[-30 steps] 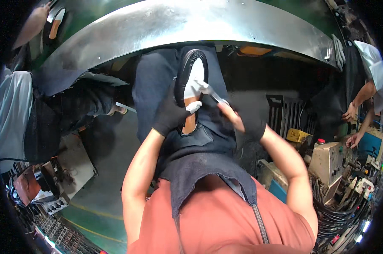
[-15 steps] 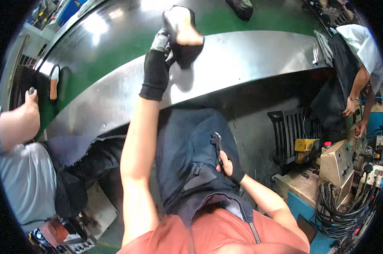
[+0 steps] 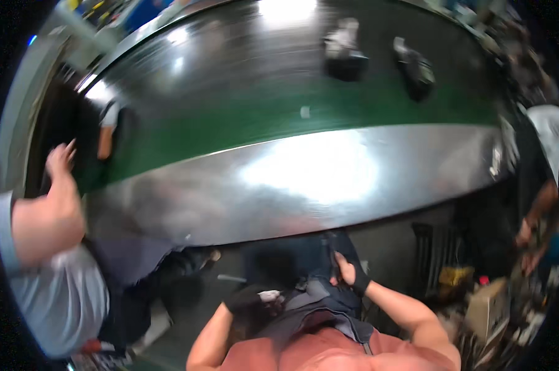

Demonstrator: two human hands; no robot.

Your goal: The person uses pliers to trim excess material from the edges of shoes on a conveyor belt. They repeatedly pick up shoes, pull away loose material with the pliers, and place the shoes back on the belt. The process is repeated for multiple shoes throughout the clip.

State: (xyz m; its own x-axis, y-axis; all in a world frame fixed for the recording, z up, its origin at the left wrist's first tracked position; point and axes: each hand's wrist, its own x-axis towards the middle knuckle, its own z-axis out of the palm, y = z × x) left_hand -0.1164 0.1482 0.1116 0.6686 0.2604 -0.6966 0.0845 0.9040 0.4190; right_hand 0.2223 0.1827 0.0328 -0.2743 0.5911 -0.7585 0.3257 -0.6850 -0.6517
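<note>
My right hand [image 3: 347,271], in a black fingerless glove, rests over my dark apron on the right side of my lap. It is closed round a dark metal pair of pincers [image 3: 330,248], blurred here and pointing away from me. My left hand [image 3: 253,301], in a black glove with pale grey at the fingers, is drawn back low by my waist. Motion smears its fingers, so whether they hold anything does not show. On the green belt lie a dark shoe with a pale top [image 3: 345,52] and another dark shoe [image 3: 416,71], both out of reach of either hand.
A bright steel ledge [image 3: 230,185] runs between me and the green belt [image 3: 230,120]. Farther left on the belt is a shoe with a tan insole [image 3: 106,133]. A co-worker's arm [image 3: 57,204] is at left, another's hands [image 3: 526,238] at right, beside a control box [image 3: 488,306].
The shoe my left hand held over the ledge is now on the belt. That hand has come back to my waist. My right hand keeps the pincers, and the view has tilted up.
</note>
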